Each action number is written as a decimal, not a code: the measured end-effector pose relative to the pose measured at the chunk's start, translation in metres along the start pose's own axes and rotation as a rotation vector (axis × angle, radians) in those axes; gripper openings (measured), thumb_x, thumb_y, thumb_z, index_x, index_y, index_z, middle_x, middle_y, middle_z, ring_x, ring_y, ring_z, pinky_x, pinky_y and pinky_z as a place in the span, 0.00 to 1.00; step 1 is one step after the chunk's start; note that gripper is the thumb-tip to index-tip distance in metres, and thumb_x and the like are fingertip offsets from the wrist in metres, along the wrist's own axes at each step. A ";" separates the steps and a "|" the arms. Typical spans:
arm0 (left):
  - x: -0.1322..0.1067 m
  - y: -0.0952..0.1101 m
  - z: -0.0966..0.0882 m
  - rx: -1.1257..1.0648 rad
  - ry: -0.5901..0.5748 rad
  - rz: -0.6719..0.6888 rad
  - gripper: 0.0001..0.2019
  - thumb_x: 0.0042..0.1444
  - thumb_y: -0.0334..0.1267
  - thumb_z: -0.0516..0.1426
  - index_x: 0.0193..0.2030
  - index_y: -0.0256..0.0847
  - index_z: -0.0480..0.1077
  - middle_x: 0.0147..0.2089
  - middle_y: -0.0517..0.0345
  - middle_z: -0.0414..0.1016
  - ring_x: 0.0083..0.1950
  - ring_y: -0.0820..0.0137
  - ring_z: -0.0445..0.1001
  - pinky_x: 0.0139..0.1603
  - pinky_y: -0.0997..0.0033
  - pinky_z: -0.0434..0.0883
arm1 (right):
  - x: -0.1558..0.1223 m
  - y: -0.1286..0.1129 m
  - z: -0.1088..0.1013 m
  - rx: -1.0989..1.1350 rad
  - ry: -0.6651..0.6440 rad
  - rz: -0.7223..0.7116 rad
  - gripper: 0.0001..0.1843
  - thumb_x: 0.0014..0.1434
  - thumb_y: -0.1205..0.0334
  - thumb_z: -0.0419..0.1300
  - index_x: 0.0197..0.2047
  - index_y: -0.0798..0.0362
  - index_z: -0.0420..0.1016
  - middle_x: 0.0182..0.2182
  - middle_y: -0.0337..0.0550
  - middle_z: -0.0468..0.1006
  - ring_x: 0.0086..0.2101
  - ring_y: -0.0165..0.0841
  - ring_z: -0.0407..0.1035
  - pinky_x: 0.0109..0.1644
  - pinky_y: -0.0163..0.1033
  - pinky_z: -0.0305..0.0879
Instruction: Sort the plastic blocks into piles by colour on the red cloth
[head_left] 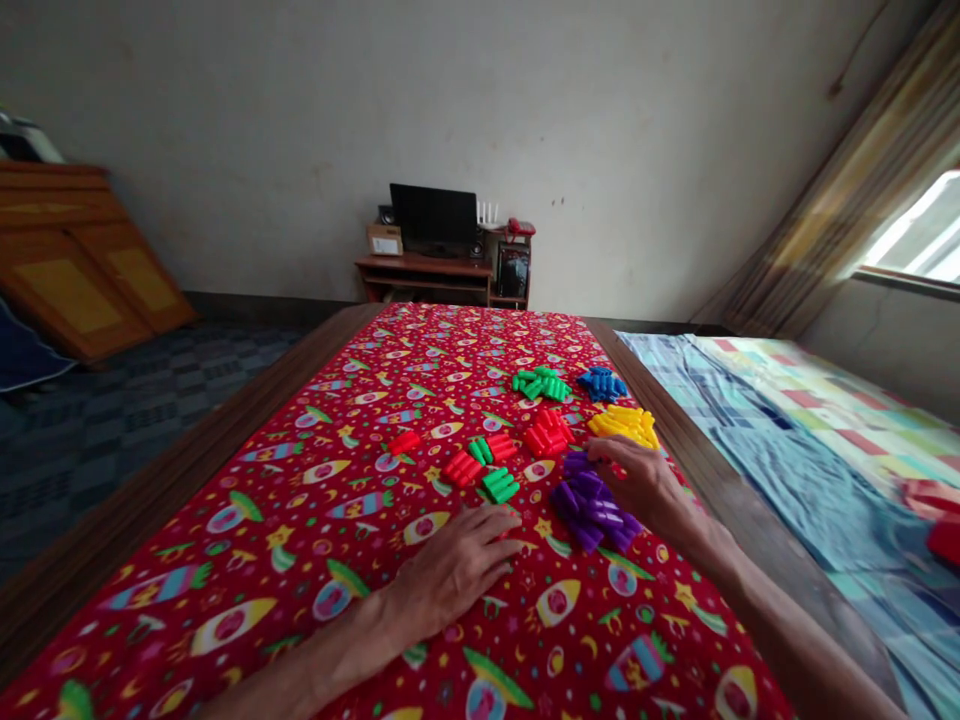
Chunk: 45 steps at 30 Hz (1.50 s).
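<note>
Two bare hands out on the red rocket-print cloth (150, 540)! Left hand (450, 572) lies flat, open and empty, just short of the green plastic pieces (500, 485). Right hand (637, 480) curls down onto the purple pieces (589, 510), grip impossible to call. Farther out sit red pieces (461, 468), yellow pieces (624, 425), blue pieces (602, 384), then a wooden desk (420, 268) bearing a dark monitor (433, 218).

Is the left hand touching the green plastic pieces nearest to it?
Apart. The head view shows the left hand resting on the red printed cloth, with a strip of cloth between its fingertips and the green plastic pieces.
</note>
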<state>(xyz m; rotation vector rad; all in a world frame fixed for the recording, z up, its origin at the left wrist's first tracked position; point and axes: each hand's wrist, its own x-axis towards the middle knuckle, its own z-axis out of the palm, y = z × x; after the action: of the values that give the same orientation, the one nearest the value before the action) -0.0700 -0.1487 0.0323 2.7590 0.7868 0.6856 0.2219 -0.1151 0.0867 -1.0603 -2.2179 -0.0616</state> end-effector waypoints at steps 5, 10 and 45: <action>0.004 -0.004 -0.003 0.016 0.040 -0.008 0.11 0.66 0.29 0.50 0.47 0.40 0.73 0.49 0.52 0.76 0.53 0.64 0.72 0.52 0.62 0.73 | -0.035 0.015 -0.007 -0.106 -0.035 -0.013 0.06 0.64 0.69 0.52 0.37 0.51 0.69 0.37 0.47 0.79 0.37 0.35 0.74 0.39 0.39 0.72; 0.001 -0.011 -0.005 0.051 0.053 -0.018 0.12 0.65 0.28 0.51 0.48 0.40 0.73 0.49 0.52 0.76 0.52 0.63 0.71 0.52 0.60 0.73 | -0.049 0.012 -0.013 -0.096 -0.156 -0.078 0.10 0.63 0.71 0.50 0.40 0.51 0.70 0.44 0.50 0.78 0.43 0.37 0.73 0.43 0.43 0.73; 0.011 -0.093 0.001 0.156 0.223 -0.327 0.19 0.57 0.45 0.60 0.55 0.46 0.68 0.52 0.51 0.71 0.52 0.59 0.74 0.51 0.58 0.73 | 0.087 -0.046 0.084 -0.214 -0.670 -0.224 0.10 0.63 0.61 0.57 0.44 0.57 0.75 0.42 0.54 0.77 0.44 0.39 0.71 0.50 0.44 0.67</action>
<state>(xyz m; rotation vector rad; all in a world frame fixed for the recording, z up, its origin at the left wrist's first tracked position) -0.1027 -0.0648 0.0074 2.6171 1.3537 0.9034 0.1046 -0.0605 0.0838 -1.0406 -2.9884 -0.0460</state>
